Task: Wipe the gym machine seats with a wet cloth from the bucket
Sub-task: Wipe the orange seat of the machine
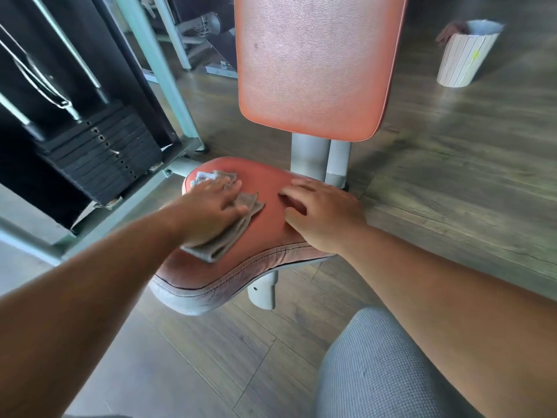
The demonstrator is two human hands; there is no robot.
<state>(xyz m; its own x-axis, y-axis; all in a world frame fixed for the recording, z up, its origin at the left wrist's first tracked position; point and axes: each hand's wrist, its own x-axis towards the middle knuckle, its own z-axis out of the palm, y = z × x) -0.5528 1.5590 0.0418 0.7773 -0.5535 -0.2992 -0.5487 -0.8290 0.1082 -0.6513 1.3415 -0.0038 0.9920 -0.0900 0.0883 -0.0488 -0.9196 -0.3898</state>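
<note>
Item: seat wipe-down, head view.

- Seat point(271, 212), 1 pc, orange-red vinyl, worn stitching at front edge, on grey post. Backrest point(313, 67), 1 pc, same vinyl, stood upright behind it.
- Cloth point(232, 233), 1 pc, grey-brown, folded, lay flat on seat's left half; pale corner showed past the fingertips. Folded prob. to give a thick pad for wiping.
- Left hand point(211, 206): palm down on cloth, fingers straight and spread, pressing it to the vinyl, not pinching. Flat hand judged to spread pressure over more surface.
- Right hand point(322, 212): rested on seat's right half, fingers loosely bent w/ tips touching the vinyl, holding nothing. Prob. there to brace the person leaning in.
- Bucket point(464, 55), 1 pc, pale ribbed, on floor well apart at rear right; 1 dark rag point(452, 30) draped over its rim. Left w/in reach for re-wetting, by judgement.
- Weight stack point(102, 155), 1 pc, black plates, left of seat in grey frame.
- Wetness of cloth: couldn't tell.
- Step: mid-wipe, seat pad.
</note>
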